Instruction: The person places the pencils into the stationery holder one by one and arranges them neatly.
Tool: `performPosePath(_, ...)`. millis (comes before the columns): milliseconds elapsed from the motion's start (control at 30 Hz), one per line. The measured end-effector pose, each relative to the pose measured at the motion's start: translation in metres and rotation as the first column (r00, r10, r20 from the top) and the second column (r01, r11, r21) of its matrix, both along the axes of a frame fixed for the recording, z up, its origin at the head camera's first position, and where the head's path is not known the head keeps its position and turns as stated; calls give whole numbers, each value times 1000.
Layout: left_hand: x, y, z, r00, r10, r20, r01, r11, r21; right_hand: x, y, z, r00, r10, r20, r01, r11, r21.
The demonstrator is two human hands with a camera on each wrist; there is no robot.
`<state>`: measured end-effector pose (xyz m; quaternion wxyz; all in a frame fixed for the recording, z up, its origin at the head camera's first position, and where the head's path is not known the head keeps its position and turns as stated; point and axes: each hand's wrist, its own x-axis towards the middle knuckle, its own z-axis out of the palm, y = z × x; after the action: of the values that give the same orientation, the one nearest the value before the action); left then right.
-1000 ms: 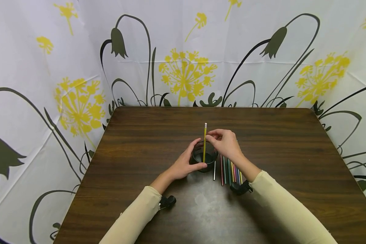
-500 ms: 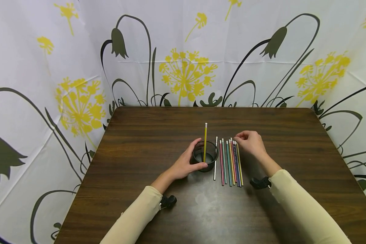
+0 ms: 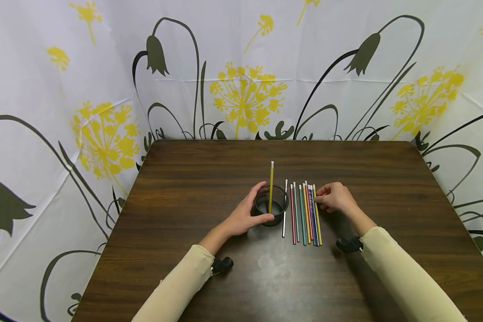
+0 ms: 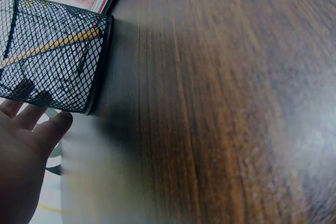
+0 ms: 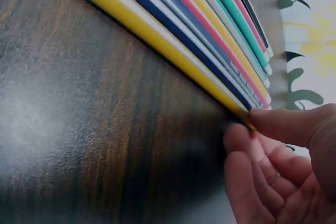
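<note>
Cup and pencils block the centre; near tabletop leaves room.

From my remote feed, I see a brown wood-grain table with rounded far corners and dark streaks running across it, and a pale patch of glare on its near half. Beyond its far edge and along both sides I have white cloth with faint creases, printed with grey-green drooping bell flowers, curved dark stems and yellow, many-headed blooms; my right wrist view catches a strip of that print too.
</note>
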<state>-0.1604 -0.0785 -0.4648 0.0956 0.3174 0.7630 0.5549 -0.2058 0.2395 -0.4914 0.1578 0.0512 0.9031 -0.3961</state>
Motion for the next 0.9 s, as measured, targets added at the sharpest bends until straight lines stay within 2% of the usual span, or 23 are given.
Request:
performPosePath(167, 0, 0, -1, 1000, 3, 7, -3, 1000, -6, 3, -3, 6, 1000, -7, 13, 6, 994, 108)
performPosePath(300, -1, 0, -1, 1000, 1, 4, -1, 1000, 3, 4, -6, 11, 1000, -1, -2, 1, 969, 246)
performPosePath(400, -2, 0, -2, 1000, 1, 1, -1, 1000, 5, 3, -7, 13, 1000, 2, -11, 1, 952, 306)
performPosePath(600, -2, 0, -3, 1000, -3, 8, 3, 1000, 6, 5, -7, 13, 1000, -1, -11, 4, 950, 314)
performPosePath(767, -3, 1, -3, 1000, -8, 14, 8, 1000, 11, 5, -5, 14, 1000, 15, 10, -17, 965, 262)
performPosePath(900, -2, 0, -3, 1000, -9, 17, 9, 1000, 11, 3, -5, 22, 1000, 14, 17, -17, 977, 213)
